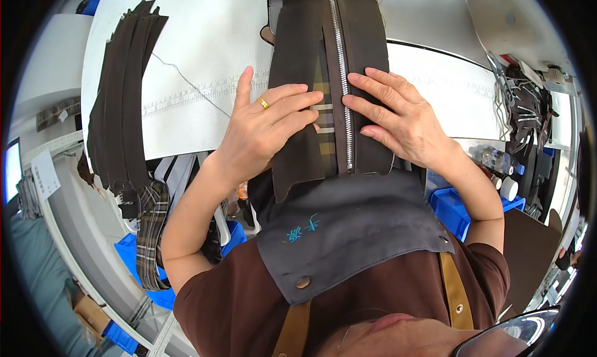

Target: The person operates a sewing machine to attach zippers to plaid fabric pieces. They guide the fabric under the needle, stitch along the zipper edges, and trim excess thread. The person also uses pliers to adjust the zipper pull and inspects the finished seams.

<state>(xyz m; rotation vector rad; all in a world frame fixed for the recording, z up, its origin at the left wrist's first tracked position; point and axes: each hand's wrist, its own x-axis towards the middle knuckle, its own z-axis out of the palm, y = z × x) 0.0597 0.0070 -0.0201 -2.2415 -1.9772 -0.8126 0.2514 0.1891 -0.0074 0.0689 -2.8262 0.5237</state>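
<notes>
A dark brown piece [367, 40] with a silver metal zipper [340, 46] down its length lies in front of me on the table. Left of the zipper, a long gap in the brown material shows plaid lining [326, 111]. My left hand [266, 121], with a gold ring on one finger, rests on the left brown panel [297, 59]. Its fingers are stretched out, and their tips reach the gap's edge. Flat on the right panel lies my right hand [398, 111], fingers spread and tips touching the zipper's right side. What lies beneath my palms is hidden.
A stack of dark brown strips [124, 102] hangs over the white table's [205, 40] left edge, with plaid fabric [152, 226] below. At the right are a bundle of dark pieces with zippers [532, 105], plastic bottles [494, 158] and a blue bin [451, 211]. A loose thread [186, 77] crosses the table.
</notes>
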